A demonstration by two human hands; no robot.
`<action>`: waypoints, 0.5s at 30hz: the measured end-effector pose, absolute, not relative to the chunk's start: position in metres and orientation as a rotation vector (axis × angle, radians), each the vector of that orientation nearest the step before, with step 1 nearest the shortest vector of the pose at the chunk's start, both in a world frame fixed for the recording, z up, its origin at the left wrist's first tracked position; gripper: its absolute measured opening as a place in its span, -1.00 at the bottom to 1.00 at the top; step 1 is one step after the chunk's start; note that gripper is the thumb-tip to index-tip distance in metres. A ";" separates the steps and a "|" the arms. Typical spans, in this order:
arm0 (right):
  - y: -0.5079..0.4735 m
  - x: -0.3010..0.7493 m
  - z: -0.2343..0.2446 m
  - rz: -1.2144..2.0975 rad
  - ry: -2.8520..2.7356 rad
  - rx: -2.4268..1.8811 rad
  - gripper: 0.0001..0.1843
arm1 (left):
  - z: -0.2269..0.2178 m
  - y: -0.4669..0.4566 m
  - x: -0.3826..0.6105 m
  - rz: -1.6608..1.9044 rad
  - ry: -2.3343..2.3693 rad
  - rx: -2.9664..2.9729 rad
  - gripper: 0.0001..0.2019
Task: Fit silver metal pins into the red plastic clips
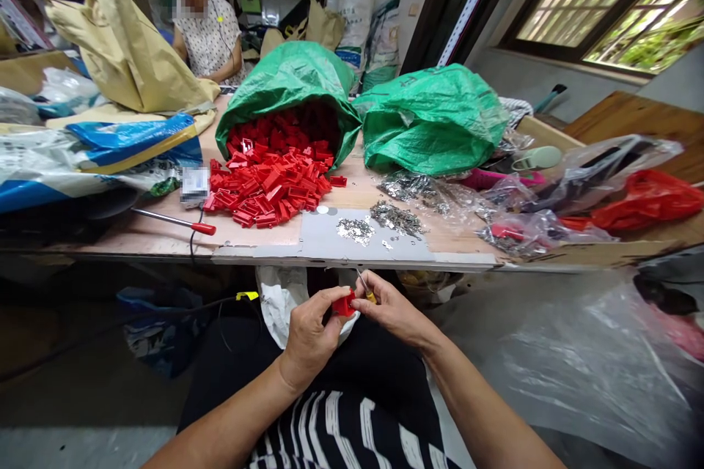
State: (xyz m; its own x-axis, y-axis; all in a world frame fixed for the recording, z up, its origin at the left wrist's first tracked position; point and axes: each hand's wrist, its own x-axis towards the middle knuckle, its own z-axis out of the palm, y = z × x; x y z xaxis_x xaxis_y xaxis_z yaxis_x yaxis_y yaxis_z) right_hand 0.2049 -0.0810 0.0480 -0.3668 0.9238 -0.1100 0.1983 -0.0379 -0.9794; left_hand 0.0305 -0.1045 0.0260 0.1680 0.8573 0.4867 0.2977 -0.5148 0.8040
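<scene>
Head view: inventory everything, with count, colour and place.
Table: one, light brown, middle
Green sacks: two, green, on table
Red pieces: uncountable, red, spilling from left green sack
Metal parts: uncountable, silvery, table's near side
Red-handled rod: one, red and silvery, table's left
Tan sack: one, tan, upper left
Printed sack: one, blue and white, left
Clear bags: several, transparent, right
Window: one, brown frame, upper right
Co-worker: one, white dotted top, upper left
Held piece: one, red, lower centre
Tool: one, yellow handle, lower centre
Left hand: one, bare, gripping held piece
Right hand: one, bare, holding tool
</scene>
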 end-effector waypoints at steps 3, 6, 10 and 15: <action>-0.084 0.205 0.041 1.473 -1.545 -1.229 -0.65 | 0.021 -0.103 0.030 1.297 1.060 1.949 -0.67; -0.086 0.204 0.037 1.556 -1.450 -1.240 -0.62 | 0.019 -0.102 0.028 1.263 1.087 1.871 -0.70; -0.085 0.201 0.040 1.632 -1.371 -1.207 -0.60 | 0.021 -0.100 0.027 1.257 1.147 1.694 -0.72; -0.081 0.199 0.044 1.620 -1.401 -1.235 -0.56 | 0.024 -0.100 0.026 1.275 1.136 1.686 -0.73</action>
State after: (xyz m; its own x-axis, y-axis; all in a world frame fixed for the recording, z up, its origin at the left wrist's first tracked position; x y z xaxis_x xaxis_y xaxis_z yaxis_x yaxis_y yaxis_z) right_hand 0.1987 -0.0808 0.0442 -0.3388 0.9117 -0.2326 0.0988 -0.2113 -0.9724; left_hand 0.0259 -0.1004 0.0236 0.1202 0.9369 0.3284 0.2185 -0.3477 0.9118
